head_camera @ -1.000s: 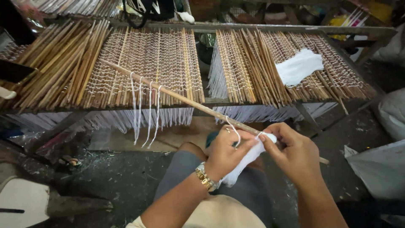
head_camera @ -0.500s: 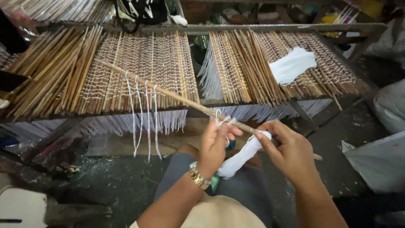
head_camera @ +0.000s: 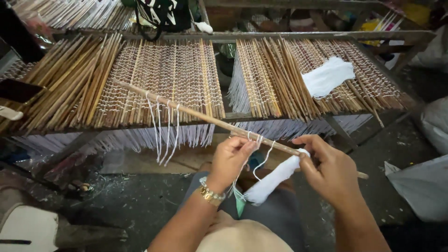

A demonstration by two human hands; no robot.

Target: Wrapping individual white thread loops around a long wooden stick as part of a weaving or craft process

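A long thin wooden stick [head_camera: 196, 113] slants from upper left to lower right in front of me, with several white strings [head_camera: 161, 135] hanging from it. My left hand [head_camera: 229, 161], a gold watch on its wrist, pinches a white thread looped over the stick. My right hand [head_camera: 330, 170] grips the stick's lower part together with the top of a white bundle of thread [head_camera: 273, 181], which hangs down over my lap.
A low wooden rack [head_camera: 224, 116] ahead carries rows of bamboo sticks wound with white string, with fringes hanging below. A loose white skein [head_camera: 327, 77] lies on the right rows. Pale sacks [head_camera: 420, 186] sit at right, a black bag [head_camera: 163, 14] at the back, dark dirty floor below.
The stick has swung slightly lower and more level. My left hand has opened its loop and now pinches the thread at the stick; the right hand has shifted a little to the right.
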